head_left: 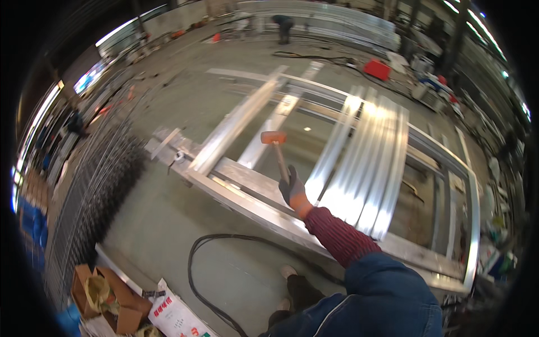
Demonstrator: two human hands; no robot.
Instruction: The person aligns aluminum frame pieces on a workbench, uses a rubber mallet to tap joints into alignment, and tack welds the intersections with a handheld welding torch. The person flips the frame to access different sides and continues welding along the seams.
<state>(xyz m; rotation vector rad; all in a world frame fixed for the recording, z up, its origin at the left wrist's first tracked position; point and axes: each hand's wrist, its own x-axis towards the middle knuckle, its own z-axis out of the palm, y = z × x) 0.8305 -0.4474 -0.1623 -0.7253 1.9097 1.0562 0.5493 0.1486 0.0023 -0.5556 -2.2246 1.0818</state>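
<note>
My right hand (294, 190), in a grey and orange glove, is wrapped round the wooden-looking handle of a mallet (273, 137) with an orange head. The arm reaches out over a long metal frame (261, 212), and the mallet head hangs above its left part. Just to the right of the hand, several shiny ribbed metal profiles (368, 163) lie side by side across the frame. Left of the mallet, another wide profile (233, 132) crosses it at a slant. Whether the mallet touches any metal cannot be told. My left hand is out of view.
A black cable (224, 236) loops across the floor near my feet. At lower left stand an open cardboard box (132, 306) and a white printed sack (177, 314), beside stacked wire mesh (92, 208). Farther off are a red box (377, 69) and a bent-over person (283, 27).
</note>
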